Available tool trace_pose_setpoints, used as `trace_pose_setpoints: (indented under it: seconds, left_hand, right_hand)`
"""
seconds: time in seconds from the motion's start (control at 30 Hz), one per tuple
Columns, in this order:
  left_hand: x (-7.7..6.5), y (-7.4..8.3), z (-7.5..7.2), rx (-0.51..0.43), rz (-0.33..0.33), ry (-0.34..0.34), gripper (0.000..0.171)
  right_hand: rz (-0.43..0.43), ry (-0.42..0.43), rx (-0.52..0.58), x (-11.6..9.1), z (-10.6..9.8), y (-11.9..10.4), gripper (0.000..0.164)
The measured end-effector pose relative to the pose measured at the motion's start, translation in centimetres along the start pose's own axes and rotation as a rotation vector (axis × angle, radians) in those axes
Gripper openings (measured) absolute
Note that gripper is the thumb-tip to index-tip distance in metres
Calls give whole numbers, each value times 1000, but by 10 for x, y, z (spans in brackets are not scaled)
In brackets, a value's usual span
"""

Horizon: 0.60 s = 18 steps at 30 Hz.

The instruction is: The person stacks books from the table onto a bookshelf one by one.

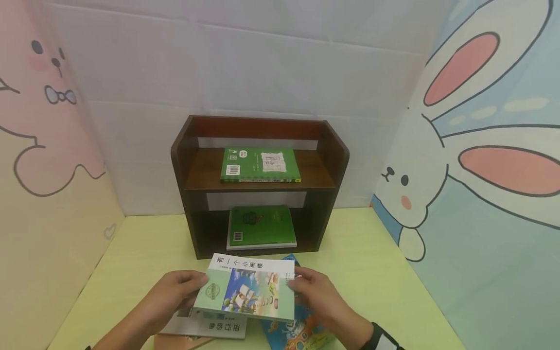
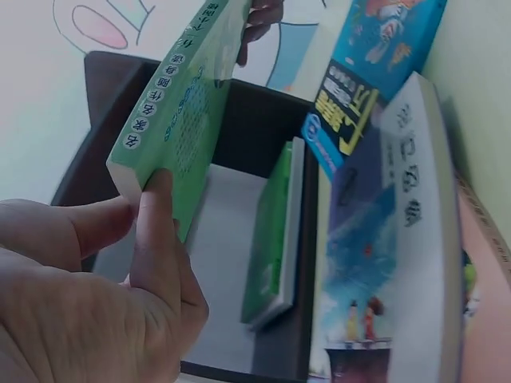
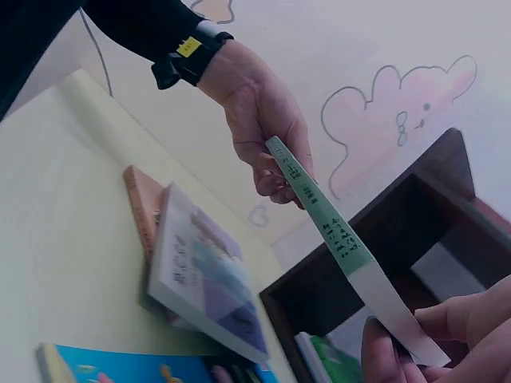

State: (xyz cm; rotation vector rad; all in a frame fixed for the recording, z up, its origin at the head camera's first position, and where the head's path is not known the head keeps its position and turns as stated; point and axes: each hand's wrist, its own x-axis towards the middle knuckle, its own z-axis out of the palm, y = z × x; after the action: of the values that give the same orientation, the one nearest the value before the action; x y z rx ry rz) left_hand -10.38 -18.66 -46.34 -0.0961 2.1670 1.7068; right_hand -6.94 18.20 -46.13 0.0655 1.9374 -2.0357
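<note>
My left hand [image 1: 175, 291] and right hand [image 1: 318, 297] hold a thin green-and-white paperback book [image 1: 249, 291] between them, cover up, in front of the shelf. At its left edge the left thumb lies on the cover, with fingers beneath. The right hand pinches the opposite edge. In the left wrist view, the book's green spine [image 2: 156, 100] with a row of characters faces the camera. The right wrist view shows the book's edge [image 3: 335, 235] with the right thumb and fingers [image 3: 455, 323] on either side of its white end.
A dark brown two-tier shelf [image 1: 323, 194] stands behind, with a green book [image 1: 258, 164] on top and green books [image 1: 262, 226] below. Under the hands lie a white-edged book [image 1: 225, 328] over an orange one [image 1: 175, 342], and a blue book [image 1: 280, 335]. Painted walls flank the yellow table [image 1: 376, 272].
</note>
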Motion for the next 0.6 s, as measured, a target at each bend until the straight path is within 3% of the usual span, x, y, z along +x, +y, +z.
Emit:
trace_pose_setpoints:
  seconds: [0.3, 0.6]
  left_hand:
    - [-16, 40, -7, -14, 64, -100, 49]
    - [-13, 124, -21, 56, 179, -96, 52]
  right_hand:
    - [-91, -23, -77, -8, -13, -47, 58]
    - [-164, 85, -195, 7, -23, -126, 47]
